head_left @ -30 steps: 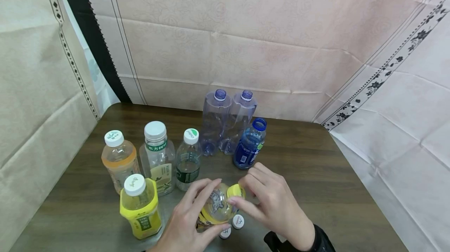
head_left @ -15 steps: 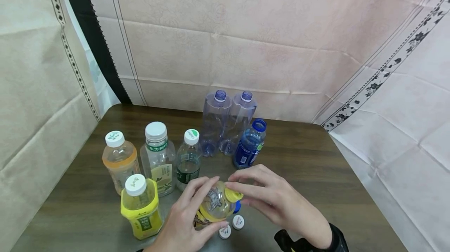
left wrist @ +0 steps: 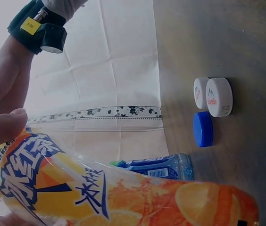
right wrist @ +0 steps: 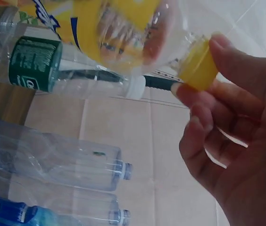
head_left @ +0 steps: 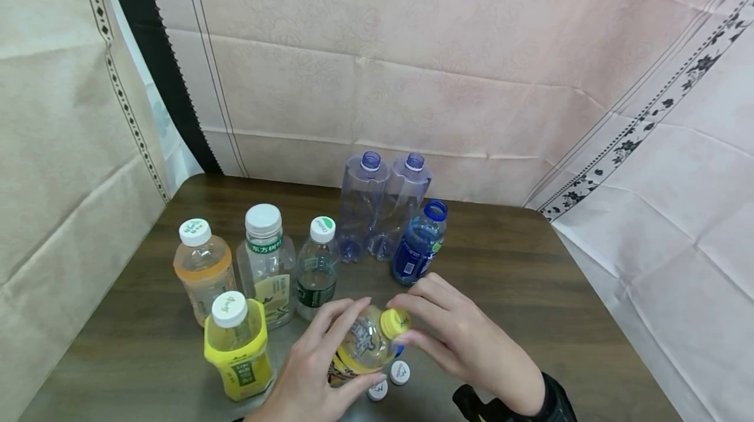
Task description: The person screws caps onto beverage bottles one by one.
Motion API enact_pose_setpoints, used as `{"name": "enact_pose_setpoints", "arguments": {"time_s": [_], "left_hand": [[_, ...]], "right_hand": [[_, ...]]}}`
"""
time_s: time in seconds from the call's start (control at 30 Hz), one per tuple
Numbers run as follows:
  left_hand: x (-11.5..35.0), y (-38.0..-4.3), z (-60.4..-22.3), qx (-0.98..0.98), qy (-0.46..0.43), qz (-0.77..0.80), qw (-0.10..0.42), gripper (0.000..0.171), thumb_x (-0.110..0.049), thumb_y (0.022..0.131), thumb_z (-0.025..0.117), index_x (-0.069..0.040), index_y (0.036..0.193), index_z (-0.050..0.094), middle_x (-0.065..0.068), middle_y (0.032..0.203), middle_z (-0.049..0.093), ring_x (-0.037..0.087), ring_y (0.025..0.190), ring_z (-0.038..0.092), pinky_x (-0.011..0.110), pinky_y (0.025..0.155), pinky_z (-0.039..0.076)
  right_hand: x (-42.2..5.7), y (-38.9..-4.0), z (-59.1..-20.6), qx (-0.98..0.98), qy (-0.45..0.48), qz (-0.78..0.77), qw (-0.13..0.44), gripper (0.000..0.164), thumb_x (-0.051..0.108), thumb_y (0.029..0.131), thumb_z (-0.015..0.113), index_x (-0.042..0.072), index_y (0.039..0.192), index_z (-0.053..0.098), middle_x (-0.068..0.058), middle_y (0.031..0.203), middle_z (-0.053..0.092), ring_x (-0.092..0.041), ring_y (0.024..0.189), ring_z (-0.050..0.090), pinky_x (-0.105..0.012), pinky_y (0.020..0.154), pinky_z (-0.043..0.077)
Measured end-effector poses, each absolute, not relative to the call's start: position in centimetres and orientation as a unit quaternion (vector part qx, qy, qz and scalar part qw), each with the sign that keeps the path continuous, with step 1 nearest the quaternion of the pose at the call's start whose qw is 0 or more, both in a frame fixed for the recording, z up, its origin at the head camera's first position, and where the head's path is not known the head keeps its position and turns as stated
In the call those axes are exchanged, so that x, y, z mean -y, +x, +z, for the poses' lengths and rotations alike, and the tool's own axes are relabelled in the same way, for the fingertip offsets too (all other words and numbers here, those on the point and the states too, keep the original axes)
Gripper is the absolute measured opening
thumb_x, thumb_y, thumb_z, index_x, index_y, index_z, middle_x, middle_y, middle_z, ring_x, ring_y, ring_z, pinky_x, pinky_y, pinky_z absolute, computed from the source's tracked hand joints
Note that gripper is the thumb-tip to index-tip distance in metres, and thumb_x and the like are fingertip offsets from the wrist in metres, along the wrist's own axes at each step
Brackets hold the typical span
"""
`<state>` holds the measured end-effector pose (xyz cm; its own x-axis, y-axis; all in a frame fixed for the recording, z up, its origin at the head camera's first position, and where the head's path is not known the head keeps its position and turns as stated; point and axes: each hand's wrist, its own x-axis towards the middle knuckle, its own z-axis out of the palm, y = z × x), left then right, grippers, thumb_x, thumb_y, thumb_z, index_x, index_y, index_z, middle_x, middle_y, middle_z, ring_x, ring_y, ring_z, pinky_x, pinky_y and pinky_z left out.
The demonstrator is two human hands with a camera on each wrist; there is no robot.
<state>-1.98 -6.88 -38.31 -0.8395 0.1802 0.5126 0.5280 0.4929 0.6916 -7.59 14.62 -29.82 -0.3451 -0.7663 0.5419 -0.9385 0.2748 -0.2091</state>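
My left hand [head_left: 321, 356] grips a clear plastic drink bottle [head_left: 362, 343] with a yellow and orange label, its neck tilted up to the right. On its neck sits a yellow cap [head_left: 394, 322], which my right hand [head_left: 456, 337] pinches between thumb and fingertips. The right wrist view shows thumb and forefinger on opposite sides of the cap [right wrist: 199, 66]. In the left wrist view the label [left wrist: 137, 200] fills the lower part. Below the bottle neck lie two white caps [head_left: 400, 372] and a blue cap [left wrist: 203, 129].
To the left stand several capped bottles, among them a yellow-wrapped one [head_left: 240, 356], an orange-banded one [head_left: 203, 271] and a green-labelled one [head_left: 316, 275]. Behind the hands are two tall uncapped bottles [head_left: 360, 209] and an uncapped blue bottle [head_left: 417, 245]. Cloth [head_left: 377, 101] hangs beyond the wooden table [head_left: 530, 291].
The right hand's fingers swing over the cap and then back, regripping it with the thumb at its lower side. The left hand keeps its hold and the bottle shifts only slightly.
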Motion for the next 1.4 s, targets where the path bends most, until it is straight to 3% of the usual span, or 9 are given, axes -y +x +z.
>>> {"name": "enact_pose_setpoints", "arguments": {"time_s": [0.27, 0.53, 0.73, 0.87, 1.03, 1.13, 1.27, 1.4], "left_hand": [[6.7, -1.9, -38.5, 0.848, -0.191, -0.459, 0.182, 0.084, -0.043, 0.073, 0.082, -0.036, 0.145, 0.038, -0.013, 0.131, 0.045, 0.005, 0.109, 0.057, 0.026, 0.085, 0.056], [6.7, -2.0, -38.4, 0.858, -0.187, -0.410, 0.247, 0.092, -0.030, 0.065, 0.090, -0.029, 0.144, 0.042, -0.005, 0.126, 0.048, 0.007, 0.104, 0.058, 0.023, 0.079, 0.057], [6.8, -2.1, -38.5, 0.858, -0.190, -0.409, 0.246, 0.090, -0.034, 0.066, 0.089, -0.028, 0.144, 0.043, -0.005, 0.126, 0.048, 0.008, 0.103, 0.059, 0.025, 0.078, 0.057], [7.0, -2.3, -38.4, 0.859, -0.179, -0.437, 0.199, 0.089, -0.034, 0.069, 0.087, -0.032, 0.144, 0.039, -0.010, 0.130, 0.046, 0.008, 0.109, 0.058, 0.028, 0.084, 0.057], [7.2, -2.3, -38.5, 0.852, -0.180, -0.453, 0.192, 0.090, -0.032, 0.072, 0.086, -0.031, 0.146, 0.036, -0.009, 0.134, 0.046, 0.010, 0.114, 0.057, 0.032, 0.088, 0.056], [7.4, -2.2, -38.6, 0.850, -0.190, -0.449, 0.201, 0.088, -0.034, 0.073, 0.085, -0.029, 0.146, 0.035, -0.008, 0.134, 0.048, 0.010, 0.114, 0.058, 0.032, 0.088, 0.056], [7.4, -2.1, -38.6, 0.849, -0.183, -0.466, 0.170, 0.087, -0.040, 0.074, 0.082, -0.030, 0.146, 0.034, -0.009, 0.137, 0.047, 0.010, 0.115, 0.058, 0.032, 0.087, 0.056], [7.4, -1.8, -38.6, 0.853, -0.160, -0.468, 0.164, 0.094, -0.053, 0.072, 0.079, -0.033, 0.149, 0.028, -0.008, 0.145, 0.040, 0.012, 0.124, 0.051, 0.042, 0.092, 0.053]], "right_hand": [[-13.8, -7.6, -30.6, 0.772, 0.538, 0.258, 0.221, 0.023, 0.028, 0.096, 0.059, 0.009, 0.109, 0.064, 0.006, 0.095, 0.059, -0.007, 0.086, 0.048, -0.011, 0.077, 0.039], [-12.9, -7.2, -31.6, 0.775, 0.501, 0.296, 0.246, 0.018, 0.023, 0.096, 0.060, 0.008, 0.106, 0.062, 0.005, 0.092, 0.057, -0.005, 0.084, 0.047, -0.011, 0.074, 0.041], [-13.0, -7.2, -32.0, 0.793, 0.478, 0.313, 0.211, 0.019, 0.021, 0.094, 0.063, 0.011, 0.110, 0.060, 0.006, 0.096, 0.057, -0.004, 0.087, 0.048, -0.013, 0.075, 0.043], [-13.2, -7.5, -32.4, 0.797, 0.476, 0.337, 0.157, 0.040, 0.032, 0.090, 0.066, 0.009, 0.122, 0.055, 0.001, 0.112, 0.058, -0.007, 0.097, 0.053, -0.018, 0.080, 0.049], [-13.1, -7.3, -33.3, 0.822, 0.447, 0.348, 0.066, 0.068, 0.038, 0.082, 0.074, 0.012, 0.138, 0.045, -0.002, 0.131, 0.054, -0.012, 0.117, 0.055, -0.029, 0.095, 0.052], [-12.8, -7.3, -33.6, 0.818, 0.445, 0.362, 0.042, 0.067, 0.032, 0.081, 0.076, 0.013, 0.138, 0.047, -0.004, 0.133, 0.056, -0.014, 0.120, 0.057, -0.031, 0.097, 0.052], [-12.7, -7.4, -33.9, 0.802, 0.464, 0.371, 0.060, 0.058, 0.029, 0.081, 0.077, 0.011, 0.131, 0.053, -0.004, 0.125, 0.061, -0.013, 0.114, 0.061, -0.029, 0.093, 0.054], [-12.9, -7.7, -33.9, 0.799, 0.468, 0.369, 0.081, 0.055, 0.028, 0.081, 0.078, 0.012, 0.128, 0.056, -0.001, 0.119, 0.064, -0.009, 0.106, 0.062, -0.027, 0.085, 0.056]]}}
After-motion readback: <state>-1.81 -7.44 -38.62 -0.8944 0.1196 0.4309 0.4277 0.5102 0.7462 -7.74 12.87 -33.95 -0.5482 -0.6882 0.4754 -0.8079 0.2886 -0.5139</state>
